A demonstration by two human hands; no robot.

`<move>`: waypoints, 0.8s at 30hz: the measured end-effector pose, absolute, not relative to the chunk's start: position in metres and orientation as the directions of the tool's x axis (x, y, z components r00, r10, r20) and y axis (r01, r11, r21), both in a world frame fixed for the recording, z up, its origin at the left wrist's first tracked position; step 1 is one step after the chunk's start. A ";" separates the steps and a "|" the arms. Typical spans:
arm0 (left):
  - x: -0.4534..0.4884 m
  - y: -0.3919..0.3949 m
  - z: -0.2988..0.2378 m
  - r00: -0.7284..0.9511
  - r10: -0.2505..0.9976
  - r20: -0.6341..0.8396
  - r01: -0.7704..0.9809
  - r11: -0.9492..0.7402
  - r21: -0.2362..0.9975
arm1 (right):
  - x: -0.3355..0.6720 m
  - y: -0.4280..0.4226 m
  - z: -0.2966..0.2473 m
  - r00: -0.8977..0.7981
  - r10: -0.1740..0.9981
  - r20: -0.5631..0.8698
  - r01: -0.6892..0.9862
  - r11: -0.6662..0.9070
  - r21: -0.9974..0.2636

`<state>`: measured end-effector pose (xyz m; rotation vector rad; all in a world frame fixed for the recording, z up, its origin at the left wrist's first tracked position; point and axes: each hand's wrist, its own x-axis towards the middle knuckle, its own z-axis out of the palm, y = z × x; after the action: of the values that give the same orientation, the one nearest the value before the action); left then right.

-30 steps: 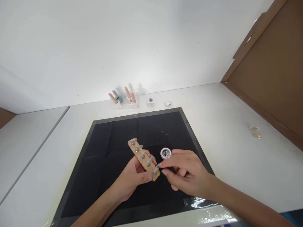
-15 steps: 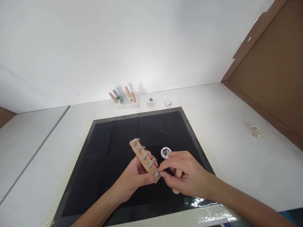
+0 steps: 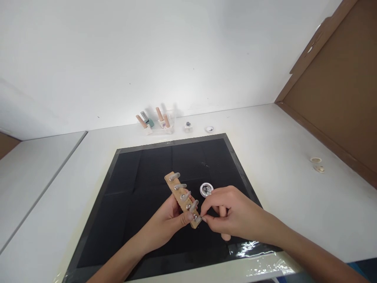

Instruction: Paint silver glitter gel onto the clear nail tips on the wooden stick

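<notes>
My left hand [image 3: 168, 220] grips a narrow wooden strip [image 3: 180, 197] from below, holding it tilted above a black mat [image 3: 138, 173]. Several clear nail tips stand in a row on the strip. My right hand [image 3: 226, 214] pinches with thumb and forefinger at the nearest nail tip [image 3: 197, 218], at the strip's lower end. A small round open jar [image 3: 206, 190] with shiny contents sits on the mat just beyond my right hand.
At the back of the white table stand several small bottles [image 3: 154, 120], a tiny pot [image 3: 187, 125] and a small lid [image 3: 209, 129]. Two small round caps [image 3: 317, 164] lie at the right. A brown board [image 3: 338, 86] leans at the far right.
The strip has shifted slightly right and turned. My right fingers have closed in on the nearest nail tip at the strip's lower end.
</notes>
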<state>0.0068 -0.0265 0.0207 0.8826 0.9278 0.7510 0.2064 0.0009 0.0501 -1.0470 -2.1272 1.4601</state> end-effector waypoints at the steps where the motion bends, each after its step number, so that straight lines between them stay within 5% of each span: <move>1: 0.007 -0.027 0.021 0.407 0.844 -0.348 -0.166 0.443 0.881 | 0.207 0.002 0.050 -0.667 0.736 -0.115 0.371 0.194 -0.908; 19: 0.009 -0.025 0.017 0.343 0.859 -0.380 -0.190 0.460 0.868 | 0.208 0.004 0.048 -0.657 0.753 -0.033 0.369 0.284 -0.885; 24: 0.008 -0.024 0.015 0.356 0.854 -0.380 -0.227 0.474 0.851 | 0.208 0.000 0.046 -0.642 0.755 -0.134 0.376 0.158 -0.913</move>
<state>0.0081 -0.0241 0.0153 0.7906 0.9533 0.8005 0.2082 0.0004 0.0460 -1.0806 -2.0878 1.4811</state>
